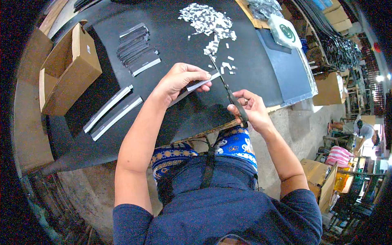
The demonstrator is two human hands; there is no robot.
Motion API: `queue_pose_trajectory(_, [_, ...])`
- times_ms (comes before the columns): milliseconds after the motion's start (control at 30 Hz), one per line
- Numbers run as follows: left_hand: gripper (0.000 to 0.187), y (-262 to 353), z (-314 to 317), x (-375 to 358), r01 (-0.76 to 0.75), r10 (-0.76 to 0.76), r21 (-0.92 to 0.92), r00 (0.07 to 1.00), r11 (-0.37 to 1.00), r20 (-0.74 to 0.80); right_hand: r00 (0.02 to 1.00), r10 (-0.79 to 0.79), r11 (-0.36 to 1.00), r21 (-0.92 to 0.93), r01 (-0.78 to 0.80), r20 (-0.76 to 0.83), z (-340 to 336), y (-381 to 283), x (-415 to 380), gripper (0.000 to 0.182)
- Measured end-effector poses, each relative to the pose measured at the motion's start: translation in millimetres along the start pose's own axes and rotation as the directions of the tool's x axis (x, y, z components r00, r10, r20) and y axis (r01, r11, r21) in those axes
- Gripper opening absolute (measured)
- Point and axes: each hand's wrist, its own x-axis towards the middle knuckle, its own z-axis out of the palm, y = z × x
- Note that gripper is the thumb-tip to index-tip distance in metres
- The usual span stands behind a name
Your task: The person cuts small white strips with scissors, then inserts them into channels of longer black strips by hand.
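Observation:
My left hand (181, 81) pinches a long grey-and-white strip (195, 85) between thumb and fingers. Scissors (230, 93) are in my right hand (251, 108), its fingers through the handles. Their blades point away from me and meet the strip's far end; whether they are open or closed around it is hard to make out. Just beyond the blades lie small white cut pieces (206, 22), most heaped at the table's far side. A row of dark strips with white edges (136, 49) lies past my left hand. Two more bundles of strips (107, 109) rest nearer, to the left.
A black-topped table (171, 41) carries all this. An open cardboard box (77, 71) stands at its left. On the right are a dark sheet (281, 69) and a white package with a green spiral (284, 30). Farther right, a person (363, 130) is near boxes and racks.

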Motion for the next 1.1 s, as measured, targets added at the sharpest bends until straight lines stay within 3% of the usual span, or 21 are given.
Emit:
queue_pose_trajectory(200, [0.023,-0.4,4.1,0.2,-0.012,0.012,-0.009,1.0,1.0,-0.022,0.995,-0.065,0.998,-0.021,0.064,-0.08,4.3,-3.7,18.5,0.047])
queue_pose_trajectory(267, [0.023,1.1,7.9,-0.8,-0.044,0.044,0.013,0.999,0.999,-0.028,0.964,-0.2,0.974,0.074,0.216,-0.175,14.8,-13.5,28.4,0.047])
queue_pose_trajectory(433, [0.023,1.4,13.5,-1.8,-0.104,0.102,-0.039,0.994,0.994,-0.047,0.919,-0.299,0.926,0.153,0.344,-0.259,28.8,-20.3,55.0,0.049])
queue_pose_trajectory(600, [0.032,-0.6,10.2,1.0,-0.2,0.199,-0.012,0.979,0.98,-0.033,0.918,-0.294,0.939,0.1,0.329,-0.265,28.7,-25.5,66.5,0.052])
queue_pose_trajectory(800, [0.028,0.0,2.1,5.3,-0.333,0.334,0.232,0.942,0.914,0.038,0.93,-0.29,0.945,0.083,0.315,-0.226,9.9,-39.8,73.3,0.052])
queue_pose_trajectory(867, [0.027,-3.9,-0.8,9.6,-0.486,0.474,0.189,0.874,0.853,0.11,0.938,-0.29,0.952,0.042,0.302,-0.191,2.4,-41.1,76.5,0.052])
queue_pose_trajectory(1033, [0.018,8.1,-0.8,-0.1,-0.388,0.358,0.277,0.921,0.879,0.153,0.943,-0.292,0.955,0.01,0.297,-0.159,-0.7,-49.3,76.5,0.056])
queue_pose_trajectory(1100, [0.015,9.6,-1.3,-1.5,-0.35,0.32,0.301,0.936,0.887,0.145,0.945,-0.292,0.956,-0.007,0.294,-0.147,1.8,-52.9,74.2,0.049])
